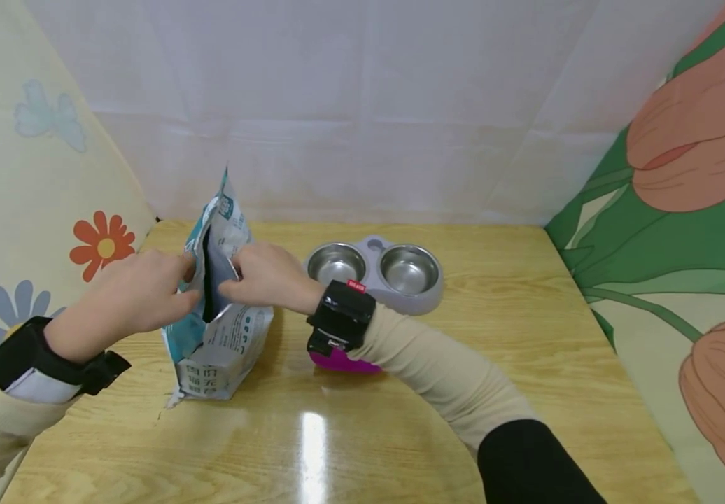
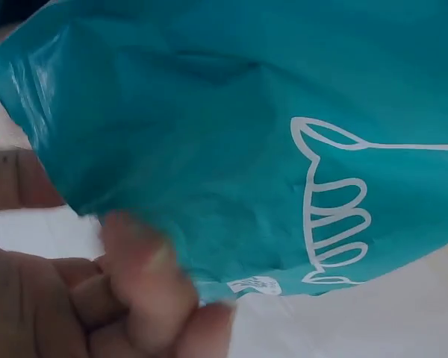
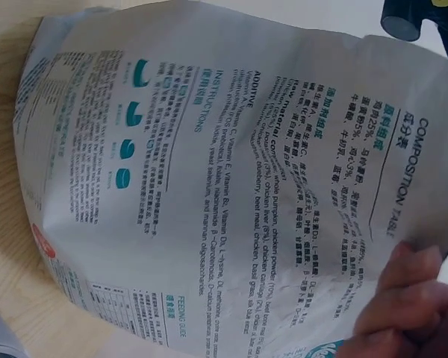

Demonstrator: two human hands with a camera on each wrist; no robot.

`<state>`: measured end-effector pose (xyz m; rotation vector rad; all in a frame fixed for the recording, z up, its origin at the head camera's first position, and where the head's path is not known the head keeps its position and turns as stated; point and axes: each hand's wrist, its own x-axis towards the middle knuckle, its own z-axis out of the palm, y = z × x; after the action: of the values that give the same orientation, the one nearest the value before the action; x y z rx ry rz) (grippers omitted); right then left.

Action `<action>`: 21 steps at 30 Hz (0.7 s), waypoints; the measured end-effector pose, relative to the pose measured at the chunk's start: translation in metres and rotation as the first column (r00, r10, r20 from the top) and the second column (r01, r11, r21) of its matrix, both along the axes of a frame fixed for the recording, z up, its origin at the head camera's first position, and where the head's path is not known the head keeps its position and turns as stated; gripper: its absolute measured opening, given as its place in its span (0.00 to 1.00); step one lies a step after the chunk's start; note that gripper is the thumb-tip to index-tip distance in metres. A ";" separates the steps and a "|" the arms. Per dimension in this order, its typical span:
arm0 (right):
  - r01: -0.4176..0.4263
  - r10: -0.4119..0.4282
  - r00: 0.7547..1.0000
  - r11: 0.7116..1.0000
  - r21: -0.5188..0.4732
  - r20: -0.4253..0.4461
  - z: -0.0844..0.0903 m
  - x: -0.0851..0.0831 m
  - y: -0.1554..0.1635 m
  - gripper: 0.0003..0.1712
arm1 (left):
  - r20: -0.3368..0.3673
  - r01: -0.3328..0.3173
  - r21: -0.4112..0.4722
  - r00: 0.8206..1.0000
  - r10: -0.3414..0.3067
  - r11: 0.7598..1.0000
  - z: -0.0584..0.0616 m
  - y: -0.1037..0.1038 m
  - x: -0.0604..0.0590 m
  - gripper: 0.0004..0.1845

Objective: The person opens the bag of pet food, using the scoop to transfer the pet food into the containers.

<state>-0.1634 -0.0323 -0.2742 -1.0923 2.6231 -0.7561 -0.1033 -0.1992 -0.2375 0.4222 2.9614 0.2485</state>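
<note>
A teal and silver pet food bag point(image 1: 236, 350) stands upright on the left of the table, its mouth parted into a dark gap. On its left, my left hand point(image 1: 142, 290) pinches the edge of the mouth. My right hand point(image 1: 271, 276) grips the opposite edge with bent fingers. The left wrist view shows the bag's teal face point(image 2: 209, 149) with a white line drawing, the left fingers point(image 2: 145, 283) at its edge. In the right wrist view, the printed silver face point(image 3: 209, 186) fills most of the picture, with right fingers point(image 3: 403, 306) at its corner.
Behind the right wrist stands a grey double feeder with two steel bowls point(image 1: 409, 270). A magenta object point(image 1: 343, 361) sits partly hidden under that wrist. The wooden table point(image 1: 463, 434) meets a white cloth point(image 1: 362, 168) at the back and patterned panels at both sides.
</note>
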 end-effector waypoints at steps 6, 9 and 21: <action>0.040 -0.040 0.999 0.999 -0.007 0.006 0.003 -0.001 -0.008 0.12 | -0.040 -0.007 0.017 0.999 0.008 1.000 0.002 -0.002 -0.003 0.31; 0.046 -0.046 0.999 0.999 -0.011 -0.023 0.005 -0.002 -0.011 0.11 | -0.105 -0.021 0.010 0.994 0.022 1.000 0.002 -0.001 -0.004 0.27; 0.061 -0.063 0.997 0.998 -0.032 -0.038 0.011 -0.002 -0.020 0.08 | -0.220 0.012 0.075 0.975 0.005 0.997 -0.002 0.006 -0.012 0.10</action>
<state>-0.1649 -0.0522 -0.2635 -1.0482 2.6977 -0.7987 -0.1156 -0.1936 -0.2398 0.4944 3.1756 0.3354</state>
